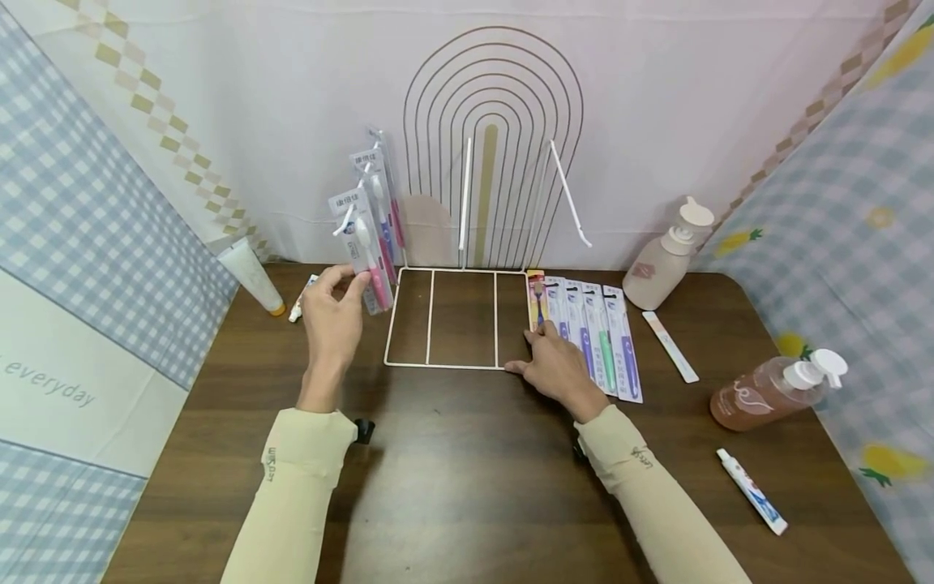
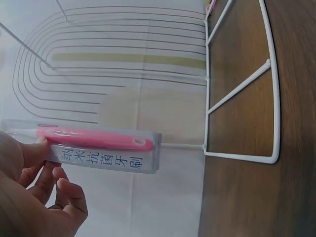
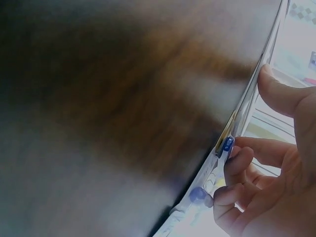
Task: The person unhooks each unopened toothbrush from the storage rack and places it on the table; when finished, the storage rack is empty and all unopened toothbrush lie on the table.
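Note:
My left hand (image 1: 332,320) pinches the lower part of a packaged pink toothbrush (image 1: 374,264) between thumb and fingers. In the left wrist view, its clear pack (image 2: 148,165) shows a pink handle. The pack hangs at the front of the left hook of a white wire rack (image 1: 443,367), with other toothbrush packs (image 1: 384,199) behind it. On the rack's right side, my right hand (image 1: 554,361) rests low, the thumb by the base wire and bent fingers touching a yellow-red toothbrush pack (image 1: 537,284). Packaged toothbrushes (image 1: 613,341) lie in a row beside it, partly covered by that hand.
Two other rack hooks (image 1: 467,195) carry nothing. At right stand a cream pump bottle (image 1: 657,272) and an amber pump bottle (image 1: 759,397), near a slim white packet (image 1: 670,346) and a toothpaste tube (image 1: 754,492). A white tube (image 1: 251,276) and small tube (image 1: 301,300) are at left.

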`<state>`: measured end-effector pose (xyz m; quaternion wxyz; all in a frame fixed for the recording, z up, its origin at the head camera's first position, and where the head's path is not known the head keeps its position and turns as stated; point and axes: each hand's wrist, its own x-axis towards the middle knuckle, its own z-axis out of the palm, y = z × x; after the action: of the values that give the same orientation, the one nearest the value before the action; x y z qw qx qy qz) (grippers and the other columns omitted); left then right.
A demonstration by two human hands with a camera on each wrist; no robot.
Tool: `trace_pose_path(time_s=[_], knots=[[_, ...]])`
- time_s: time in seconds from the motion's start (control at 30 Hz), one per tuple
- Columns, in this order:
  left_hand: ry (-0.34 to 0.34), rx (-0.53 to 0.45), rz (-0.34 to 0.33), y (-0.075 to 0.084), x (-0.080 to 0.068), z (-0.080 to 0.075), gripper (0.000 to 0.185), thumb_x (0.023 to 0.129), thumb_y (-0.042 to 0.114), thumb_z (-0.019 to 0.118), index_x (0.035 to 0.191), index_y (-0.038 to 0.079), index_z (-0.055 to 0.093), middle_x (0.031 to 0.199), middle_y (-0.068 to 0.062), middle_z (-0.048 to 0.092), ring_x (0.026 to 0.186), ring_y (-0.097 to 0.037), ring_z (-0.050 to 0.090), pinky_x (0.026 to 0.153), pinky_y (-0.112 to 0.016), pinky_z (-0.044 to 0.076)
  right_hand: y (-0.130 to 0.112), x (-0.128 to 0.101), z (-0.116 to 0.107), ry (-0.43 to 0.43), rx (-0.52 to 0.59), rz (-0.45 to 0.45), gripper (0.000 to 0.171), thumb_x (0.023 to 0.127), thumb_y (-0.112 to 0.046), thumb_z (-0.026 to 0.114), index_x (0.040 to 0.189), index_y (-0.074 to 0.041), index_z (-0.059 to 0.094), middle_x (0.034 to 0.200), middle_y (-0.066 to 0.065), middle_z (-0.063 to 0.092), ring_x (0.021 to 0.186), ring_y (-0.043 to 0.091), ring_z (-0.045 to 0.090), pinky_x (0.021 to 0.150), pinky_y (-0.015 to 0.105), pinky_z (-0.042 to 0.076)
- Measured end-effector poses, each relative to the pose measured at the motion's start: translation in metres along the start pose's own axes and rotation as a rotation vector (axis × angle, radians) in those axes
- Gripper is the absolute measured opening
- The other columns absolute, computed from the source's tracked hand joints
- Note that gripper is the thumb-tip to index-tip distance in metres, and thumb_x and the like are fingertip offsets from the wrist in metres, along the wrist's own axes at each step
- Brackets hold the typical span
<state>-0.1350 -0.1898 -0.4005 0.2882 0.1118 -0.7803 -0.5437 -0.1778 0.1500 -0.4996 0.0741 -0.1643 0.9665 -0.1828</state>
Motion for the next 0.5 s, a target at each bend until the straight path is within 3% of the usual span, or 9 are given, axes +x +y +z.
trace_pose_path(time_s=[0.23,0.33,0.5], knots=[[-0.066,-0.018,0.023,0.01,-0.005,0.006,0.018,0.104,0.005,0.081,0.114,-0.01,0.083,0.106,-0.03,0.08,0.08,0.006,0.058,0.073,-0.013,0.045,0.009,0.007,0.009,0.006,-0.014,0.004,0.091,0.1,-0.058,0.085,0.161,0.005,0.061,0.143,0.024,0.061,0.091,0.036,0.072,0.073,0.052,0.06],[-0.132,-0.033,0.03,0.013,-0.01,0.011,0.017,0.104,0.007,0.082,0.114,-0.007,0.084,0.106,-0.029,0.081,0.077,0.004,0.059,0.07,-0.013,0.047,-0.002,0.001,-0.001,-0.006,-0.013,0.012,0.088,0.101,-0.053,0.085,0.16,0.007,0.061,0.144,0.025,0.061,0.094,0.038,0.073,0.078,0.054,0.062],[-0.257,-0.017,-0.018,0.007,-0.022,0.02,0.019,0.105,0.011,0.084,0.114,-0.005,0.086,0.101,-0.027,0.082,0.078,-0.004,0.062,0.069,-0.015,0.049,0.004,0.004,0.006,0.01,-0.034,-0.011,0.088,0.103,-0.058,0.082,0.159,0.007,0.062,0.143,0.026,0.06,0.095,0.04,0.073,0.078,0.054,0.061]])
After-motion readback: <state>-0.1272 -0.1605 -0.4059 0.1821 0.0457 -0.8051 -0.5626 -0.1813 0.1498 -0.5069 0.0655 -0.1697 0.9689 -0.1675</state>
